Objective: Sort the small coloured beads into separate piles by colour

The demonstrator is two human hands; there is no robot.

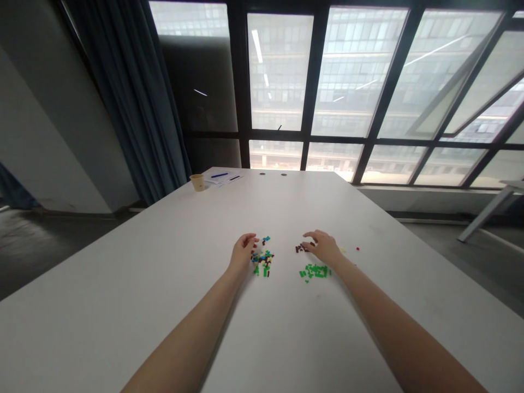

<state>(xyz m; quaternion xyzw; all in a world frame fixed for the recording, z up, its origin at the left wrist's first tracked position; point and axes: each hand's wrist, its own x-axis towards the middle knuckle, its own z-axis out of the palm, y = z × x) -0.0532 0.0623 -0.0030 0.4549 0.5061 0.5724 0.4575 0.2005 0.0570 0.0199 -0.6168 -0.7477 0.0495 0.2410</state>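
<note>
My left hand (244,248) rests at the left side of a mixed pile of small building bricks (263,258) in green, blue, yellow and dark brown. Its fingers are bent but apart, and I see nothing held in them. Over a small group of dark brown bricks (300,248) is my right hand (325,247), thumb and forefinger spread, the fingertips close to the pieces. Nearer to me than that hand lies a heap of green bricks (316,271). A few blue and brown bricks (266,239) lie just beyond the mixed pile.
The white table (286,207) carries a lone red piece (357,249) and pale yellow pieces (343,249) right of my right hand. At the far left stand a paper cup (198,182) and papers (226,179) with a blue pen (220,175). Windows line the back.
</note>
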